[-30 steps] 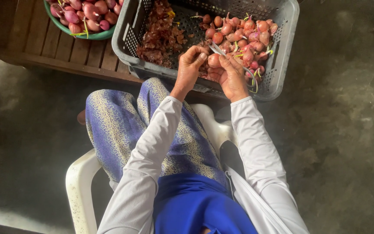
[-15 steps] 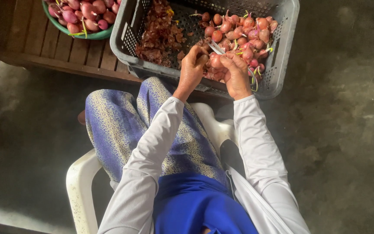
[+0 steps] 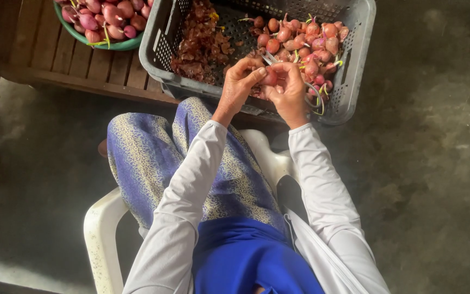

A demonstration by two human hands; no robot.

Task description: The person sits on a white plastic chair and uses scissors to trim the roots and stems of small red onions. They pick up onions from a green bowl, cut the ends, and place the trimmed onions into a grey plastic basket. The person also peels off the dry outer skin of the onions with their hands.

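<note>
- Grey plastic crate, perforated walls, at 12 o'clock in frame, resting on the slatted wooden table and overhanging the knees.
- White plastic chair at 7 o'clock; person seated in it, white sleeves, blue patterned skirt.
- Green bowl at 11 o'clock on the table, full of peeled purple-pink shallots.
- Crate contents: dry brown-red skins piled at its 9 o'clock side, unpeeled red shallots with green sprouts at its 3 o'clock side.
- Left hand and right hand meet over the crate's near edge, both closed on one shallot between the fingertips.
- Shallot: small, rounded, pinkish-red, mostly covered by fingers; long axis and pointing direction can't be told.
- Thin metal blade sticks out above the fingers toward 11 o'clock.
- No labels or packages visible.
</note>
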